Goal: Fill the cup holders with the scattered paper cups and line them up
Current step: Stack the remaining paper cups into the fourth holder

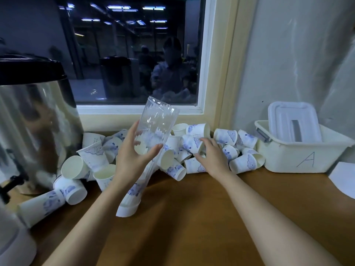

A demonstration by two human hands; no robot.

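**Holding the tube, grabbing one more cup**

Wrapping the left hand (pixel 134 156) round the clear cup holder (pixel 159 120) and tipping it, open top up toward the window (pixel 134 54), low end down by the wooden table (pixel 192 217). Curling the right hand (pixel 213 156) round one paper cup (pixel 191 144) in the pile of loose cups (pixel 243 163), just beside the tube. Seeing only a short stack of cups (pixel 130 198) sitting in the low end of the holder, with most of the tube showing bare. Looking like just the start of the job. Leaving lots of cups lying on their sides, all the way from the big shiny urn (pixel 34 121) across to the white bin (pixel 303 156) marked A. Needing to slide many more in, one after another, before filling even this one tube. Not seeing any other holder, so not being able to tell about the lining up; guessing at none of it done yet.
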